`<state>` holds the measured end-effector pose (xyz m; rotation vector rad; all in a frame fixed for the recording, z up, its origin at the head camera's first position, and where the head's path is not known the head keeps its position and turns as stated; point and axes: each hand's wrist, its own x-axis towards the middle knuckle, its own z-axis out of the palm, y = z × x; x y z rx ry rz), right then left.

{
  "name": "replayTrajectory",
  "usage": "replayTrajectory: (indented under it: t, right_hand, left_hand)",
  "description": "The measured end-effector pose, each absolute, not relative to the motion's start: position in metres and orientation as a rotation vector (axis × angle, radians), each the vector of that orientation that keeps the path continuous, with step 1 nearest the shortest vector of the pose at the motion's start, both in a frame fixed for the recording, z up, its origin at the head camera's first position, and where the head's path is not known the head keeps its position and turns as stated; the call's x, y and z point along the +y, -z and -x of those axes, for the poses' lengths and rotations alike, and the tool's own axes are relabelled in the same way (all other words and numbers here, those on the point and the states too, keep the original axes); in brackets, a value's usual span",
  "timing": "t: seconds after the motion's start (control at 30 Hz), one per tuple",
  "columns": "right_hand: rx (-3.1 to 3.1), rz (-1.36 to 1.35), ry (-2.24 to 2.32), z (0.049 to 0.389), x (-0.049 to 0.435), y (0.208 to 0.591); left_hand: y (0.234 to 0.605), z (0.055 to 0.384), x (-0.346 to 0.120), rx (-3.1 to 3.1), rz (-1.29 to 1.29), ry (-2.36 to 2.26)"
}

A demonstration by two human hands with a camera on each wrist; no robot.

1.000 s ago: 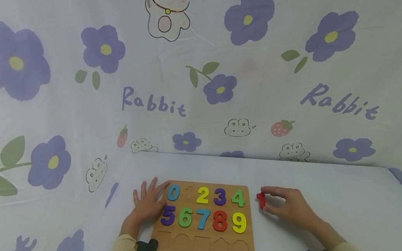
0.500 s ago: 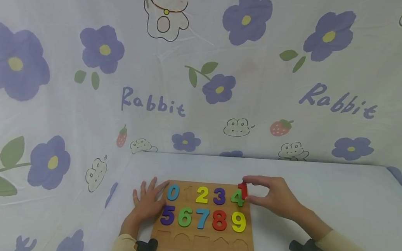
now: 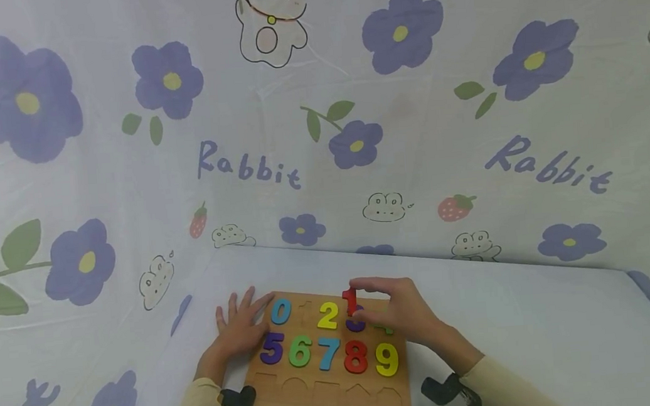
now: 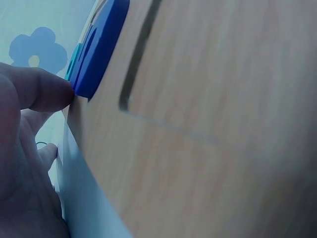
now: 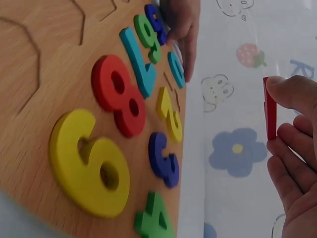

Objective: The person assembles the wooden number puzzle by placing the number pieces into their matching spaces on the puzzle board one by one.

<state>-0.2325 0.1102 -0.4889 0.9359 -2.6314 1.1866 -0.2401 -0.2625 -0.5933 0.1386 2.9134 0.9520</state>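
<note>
My right hand (image 3: pixel 403 309) pinches a red number 1 piece (image 3: pixel 349 302) between thumb and fingertips, holding it over the purple 3 (image 3: pixel 356 324) on the wooden number board (image 3: pixel 299 403). In the right wrist view the red number 1 (image 5: pixel 270 110) appears edge-on, raised off the board. At the board's left edge rests my left hand (image 3: pixel 240 330), fingers spread, its thumb by the purple 5 (image 3: pixel 272 349). The left wrist view has a fingertip touching the blue-looking 5 (image 4: pixel 103 49). A bare 1-shaped recess (image 3: pixel 305 306) lies between the blue 0 (image 3: pixel 281 311) and yellow 2 (image 3: pixel 328 316).
The board also bears a green 6 (image 3: pixel 300 351), blue 7 (image 3: pixel 328 354), red 8 (image 3: pixel 355 357), yellow 9 (image 3: pixel 387 359) and a partly hidden green 4 (image 3: pixel 385 328). Shaped recesses run along its near side. A white table (image 3: pixel 538 333) lies beneath, with a flower-printed cloth (image 3: pixel 410 128) behind.
My right hand has carried the red number 1 leftward, from beside the board's right edge, past the 4, to over the 3. The left hand and board stay put.
</note>
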Motion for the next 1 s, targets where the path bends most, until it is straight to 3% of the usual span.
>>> replayTrajectory:
  t: [0.3, 1.0]
  right_hand:
    - [-2.621, -1.01, -1.184, 0.244, 0.071, 0.498]
    - [-2.866, -0.885, -1.187, 0.261, 0.017, 0.54]
  left_hand:
    - [0.596, 0.243, -0.264, 2.908, -0.122, -0.946]
    - [0.591, 0.24, -0.262, 2.907, -0.121, -0.955]
